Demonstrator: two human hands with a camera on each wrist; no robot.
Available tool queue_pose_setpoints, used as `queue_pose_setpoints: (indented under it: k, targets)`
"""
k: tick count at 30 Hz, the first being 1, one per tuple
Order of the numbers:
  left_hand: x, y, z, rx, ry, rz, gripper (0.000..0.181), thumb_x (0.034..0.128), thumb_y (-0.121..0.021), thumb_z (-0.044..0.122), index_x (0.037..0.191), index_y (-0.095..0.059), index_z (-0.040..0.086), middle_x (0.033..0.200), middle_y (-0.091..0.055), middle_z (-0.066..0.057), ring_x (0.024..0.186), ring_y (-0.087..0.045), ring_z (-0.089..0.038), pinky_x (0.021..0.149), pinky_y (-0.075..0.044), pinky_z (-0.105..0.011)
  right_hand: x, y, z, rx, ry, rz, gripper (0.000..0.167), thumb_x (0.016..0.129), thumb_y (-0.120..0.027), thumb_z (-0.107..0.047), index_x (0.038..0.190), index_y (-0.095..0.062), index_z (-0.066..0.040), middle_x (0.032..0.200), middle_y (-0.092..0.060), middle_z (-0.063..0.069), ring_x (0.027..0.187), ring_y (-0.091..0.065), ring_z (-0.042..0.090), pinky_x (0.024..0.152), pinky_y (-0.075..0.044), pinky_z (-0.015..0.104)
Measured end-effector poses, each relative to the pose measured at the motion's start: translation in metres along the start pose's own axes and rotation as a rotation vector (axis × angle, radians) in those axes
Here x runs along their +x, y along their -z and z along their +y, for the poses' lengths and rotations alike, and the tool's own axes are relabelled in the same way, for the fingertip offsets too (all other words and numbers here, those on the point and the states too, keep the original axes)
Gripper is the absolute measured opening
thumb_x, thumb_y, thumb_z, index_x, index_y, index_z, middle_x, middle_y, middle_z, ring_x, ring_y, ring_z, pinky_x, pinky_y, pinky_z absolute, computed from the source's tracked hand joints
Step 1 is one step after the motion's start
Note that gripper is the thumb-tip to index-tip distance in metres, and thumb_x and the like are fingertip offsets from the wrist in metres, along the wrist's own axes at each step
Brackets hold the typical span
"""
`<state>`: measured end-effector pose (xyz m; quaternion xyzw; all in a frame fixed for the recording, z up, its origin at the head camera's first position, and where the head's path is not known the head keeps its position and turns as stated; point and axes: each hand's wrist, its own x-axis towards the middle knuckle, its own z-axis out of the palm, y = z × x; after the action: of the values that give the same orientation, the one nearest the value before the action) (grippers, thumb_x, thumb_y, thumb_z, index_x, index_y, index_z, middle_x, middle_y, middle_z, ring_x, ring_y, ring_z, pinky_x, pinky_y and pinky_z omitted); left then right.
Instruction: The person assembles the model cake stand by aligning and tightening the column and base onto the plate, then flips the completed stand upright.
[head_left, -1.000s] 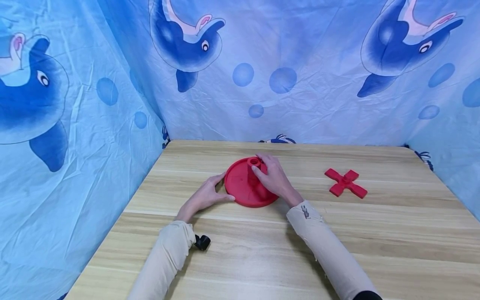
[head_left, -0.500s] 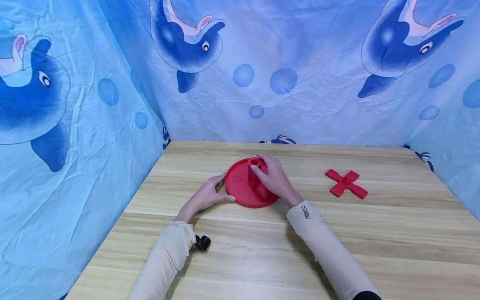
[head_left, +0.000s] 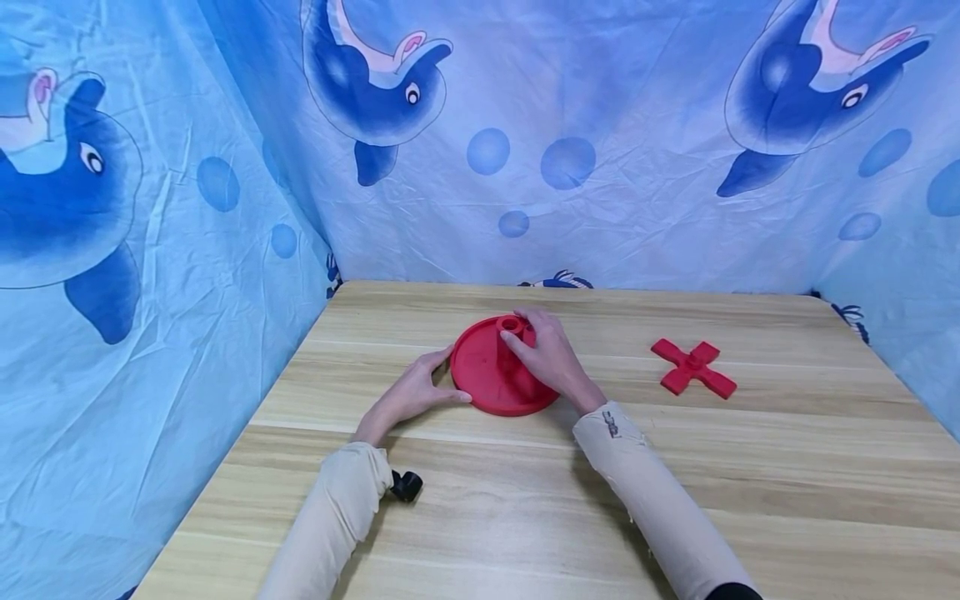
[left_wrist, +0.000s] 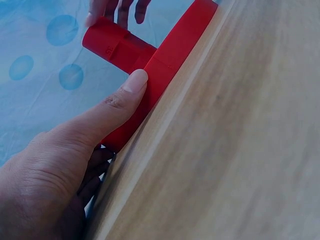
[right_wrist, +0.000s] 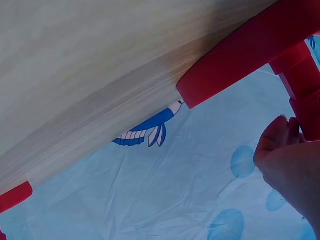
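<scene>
A red round base (head_left: 476, 375) with a raised rim lies flat on the wooden table. On it stands a short red hollow post (head_left: 507, 354), upright, its open end facing up. My left hand (head_left: 411, 390) grips the base's left edge; in the left wrist view the thumb (left_wrist: 122, 97) presses the rim while the fingers are mostly hidden behind it. Around the top of the post, my right hand (head_left: 552, 354) holds on with thumb and fingers. The right wrist view shows that hand (right_wrist: 295, 160) beside the post (right_wrist: 305, 100), its fingertips partly hidden.
To the right on the table (head_left: 480, 517) lies a red cross-shaped piece (head_left: 693, 367) with a small raised stub at its centre. A black device (head_left: 407, 486) sits at the left wrist. Blue dolphin-printed cloth (head_left: 480, 200) hangs behind and at both sides.
</scene>
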<state>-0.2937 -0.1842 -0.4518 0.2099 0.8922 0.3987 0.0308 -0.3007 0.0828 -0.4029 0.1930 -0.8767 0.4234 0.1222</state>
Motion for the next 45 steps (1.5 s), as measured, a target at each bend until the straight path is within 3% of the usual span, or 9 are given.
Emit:
queue_pose_setpoints:
  k: [8,18,27,37,45]
  targets:
    - [0.0009,-0.0007,-0.0004,-0.010,-0.011,-0.004,0.104,0.0800,-0.088,0.052,0.162,-0.036,0.015,0.159,-0.044,0.000,0.147,-0.037,-0.023,0.119,-0.034,-0.048,-0.0005,0.0018,0.0011,0.023,0.028,-0.016,0.052,0.100,-0.069,-0.016,0.147,-0.054,0.000,0.139,-0.057,0.019,0.133,-0.047,0.035,0.098,-0.054,0.053]
    - [0.0000,-0.0007,-0.0003,0.011,0.022,0.000,0.105,0.0794,-0.087,0.054,0.163,-0.036,0.016,0.160,-0.043,-0.002,0.148,-0.035,-0.025,0.119,-0.033,-0.048,0.0001,0.0012,0.0020,0.033,0.015,-0.026,0.055,0.100,-0.070,-0.021,0.147,-0.053,0.001,0.141,-0.055,0.018,0.135,-0.045,0.035,0.100,-0.053,0.052]
    - [-0.0008,-0.0005,0.0005,0.012,0.023,-0.001,0.106,0.0794,-0.087,0.054,0.163,-0.035,0.016,0.161,-0.042,-0.002,0.148,-0.035,-0.025,0.119,-0.034,-0.048,0.0005,0.0016,0.0016,0.027,0.031,-0.030,0.051,0.101,-0.068,-0.016,0.147,-0.054,0.001,0.138,-0.057,0.019,0.132,-0.047,0.035,0.099,-0.053,0.051]
    - [0.0013,-0.0015,-0.0011,0.006,0.004,-0.003,0.104,0.0800,-0.088,0.052,0.163,-0.035,0.015,0.160,-0.043,-0.002,0.148,-0.036,-0.024,0.119,-0.033,-0.048,0.0002,0.0000,0.0023,0.045,-0.029,-0.020,0.056,0.100,-0.071,-0.024,0.147,-0.052,0.000,0.140,-0.055,0.018,0.135,-0.046,0.037,0.100,-0.053,0.051]
    - [0.0022,-0.0028,-0.0024,-0.002,-0.010,0.001,0.104,0.0800,-0.088,0.051,0.162,-0.036,0.014,0.160,-0.043,-0.001,0.148,-0.036,-0.023,0.119,-0.032,-0.048,-0.0001,0.0009,0.0031,0.024,0.024,-0.025,0.052,0.101,-0.069,-0.018,0.147,-0.054,0.000,0.140,-0.057,0.019,0.134,-0.046,0.035,0.098,-0.054,0.051]
